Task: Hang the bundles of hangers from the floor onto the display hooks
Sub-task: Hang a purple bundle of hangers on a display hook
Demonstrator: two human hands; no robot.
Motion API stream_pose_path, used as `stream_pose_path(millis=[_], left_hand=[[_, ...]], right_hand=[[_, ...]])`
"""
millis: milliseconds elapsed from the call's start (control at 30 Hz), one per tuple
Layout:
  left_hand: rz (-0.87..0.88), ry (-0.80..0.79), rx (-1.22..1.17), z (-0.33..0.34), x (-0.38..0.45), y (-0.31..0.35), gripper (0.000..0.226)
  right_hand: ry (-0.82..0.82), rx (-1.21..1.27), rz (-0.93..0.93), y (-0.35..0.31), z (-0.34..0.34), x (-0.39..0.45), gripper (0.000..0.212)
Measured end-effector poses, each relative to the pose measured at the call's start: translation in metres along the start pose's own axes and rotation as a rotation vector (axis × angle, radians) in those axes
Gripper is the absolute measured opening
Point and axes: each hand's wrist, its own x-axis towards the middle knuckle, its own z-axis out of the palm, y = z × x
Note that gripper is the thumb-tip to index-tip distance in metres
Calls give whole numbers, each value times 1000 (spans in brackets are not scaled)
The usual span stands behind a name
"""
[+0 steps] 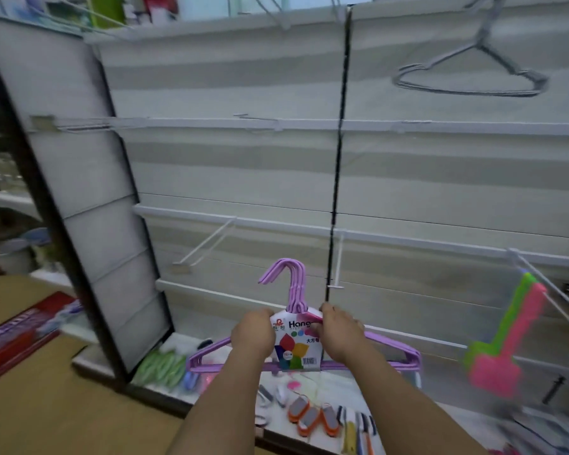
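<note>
I hold a bundle of purple hangers (388, 348) upright in front of the display wall, its hooks pointing up and to the left. A white card label with coloured petals (294, 348) wraps its middle. My left hand (253, 333) grips the bundle's left shoulder beside the label. My right hand (340, 330) grips the right shoulder, thumb on the label's top edge. A white display hook (337, 261) juts out just above and right of the bundle's hooks. Another white hook (207, 244) sticks out to the left.
A grey hanger bundle (470, 77) hangs at the upper right. Pink and green plastic items (503, 349) hang from a hook at the right. The bottom shelf (296, 421) carries brushes, green hangers (161, 369) and small goods. A black upright (337, 152) splits the wall panels.
</note>
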Motion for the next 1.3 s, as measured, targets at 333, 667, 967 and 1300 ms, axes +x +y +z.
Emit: stream_pose_path(millis=[333, 667, 967, 1300], left_hand=[[-135, 84, 12, -56, 12, -106, 34], [-195, 280, 17, -128, 72, -153, 30], [-75, 370, 80, -190, 174, -152, 19], [194, 373, 108, -194, 257, -97, 8]], right_hand=[[-33, 11, -170, -119, 30, 45, 34], [117, 26, -306, -206, 23, 124, 26], [234, 79, -285, -248, -25, 212, 26], [383, 52, -52, -211, -57, 258, 26]])
